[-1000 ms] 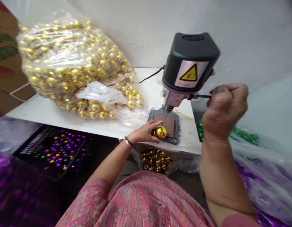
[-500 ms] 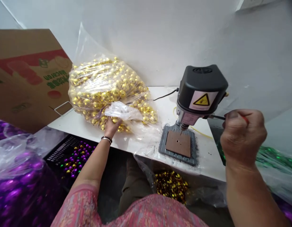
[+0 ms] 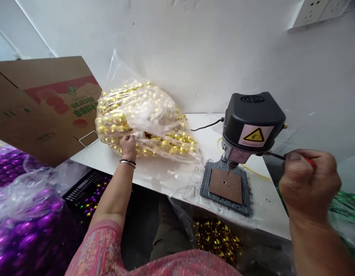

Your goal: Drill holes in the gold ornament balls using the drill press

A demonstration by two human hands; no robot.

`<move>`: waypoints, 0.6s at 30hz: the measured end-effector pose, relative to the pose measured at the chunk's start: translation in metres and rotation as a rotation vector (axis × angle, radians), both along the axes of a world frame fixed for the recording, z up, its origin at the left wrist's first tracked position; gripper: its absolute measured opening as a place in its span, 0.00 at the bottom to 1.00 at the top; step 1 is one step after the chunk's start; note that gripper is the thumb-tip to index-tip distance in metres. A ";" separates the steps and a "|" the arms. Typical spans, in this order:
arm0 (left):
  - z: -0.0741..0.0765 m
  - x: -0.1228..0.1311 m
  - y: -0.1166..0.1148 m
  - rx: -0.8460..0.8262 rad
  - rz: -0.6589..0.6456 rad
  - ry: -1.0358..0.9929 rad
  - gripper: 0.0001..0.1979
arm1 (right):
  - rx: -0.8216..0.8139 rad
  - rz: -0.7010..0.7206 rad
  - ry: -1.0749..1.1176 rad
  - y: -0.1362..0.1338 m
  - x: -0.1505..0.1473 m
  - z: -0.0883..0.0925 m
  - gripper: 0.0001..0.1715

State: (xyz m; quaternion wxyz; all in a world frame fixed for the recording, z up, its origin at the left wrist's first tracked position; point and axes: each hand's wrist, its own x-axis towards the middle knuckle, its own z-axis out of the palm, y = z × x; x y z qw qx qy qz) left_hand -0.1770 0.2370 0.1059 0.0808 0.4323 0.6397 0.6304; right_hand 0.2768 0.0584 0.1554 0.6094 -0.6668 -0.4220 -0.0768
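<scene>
A clear plastic bag (image 3: 148,115) full of shiny gold beads (image 3: 114,124) rests on the white table. My left hand (image 3: 128,146) is closed at the front of the bag, its fingers pinching the plastic film near the opening. To the right stands a small black drill press (image 3: 253,119) with a yellow warning label. Its lever (image 3: 275,155) is gripped by my right hand (image 3: 309,184), and a bit of red shows at the grip. Below the drill bit lies a brown board (image 3: 225,186) with a small hole, on the grey base (image 3: 206,188).
A cardboard box (image 3: 62,107) stands at the left beside bags of purple beads (image 3: 30,237). Under the table edge are a black crate (image 3: 85,188) with mixed beads and a bag of gold pieces (image 3: 217,239). Green strands (image 3: 348,209) lie at the far right.
My left hand has drawn back slightly and closed on the plastic, and the bag's bunched white film has shifted up and spread. The view has tilted; my right hand stays on the lever.
</scene>
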 end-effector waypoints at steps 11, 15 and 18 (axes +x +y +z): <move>-0.044 0.019 -0.042 -0.317 -0.164 0.361 0.05 | 0.044 -0.054 0.006 0.001 0.001 -0.011 0.13; -0.019 0.010 -0.025 -0.217 0.028 0.438 0.17 | -0.017 -0.074 0.021 -0.002 -0.002 -0.008 0.11; 0.002 0.019 -0.004 -0.138 -0.059 0.504 0.22 | -0.027 -0.087 0.034 -0.004 -0.005 -0.005 0.10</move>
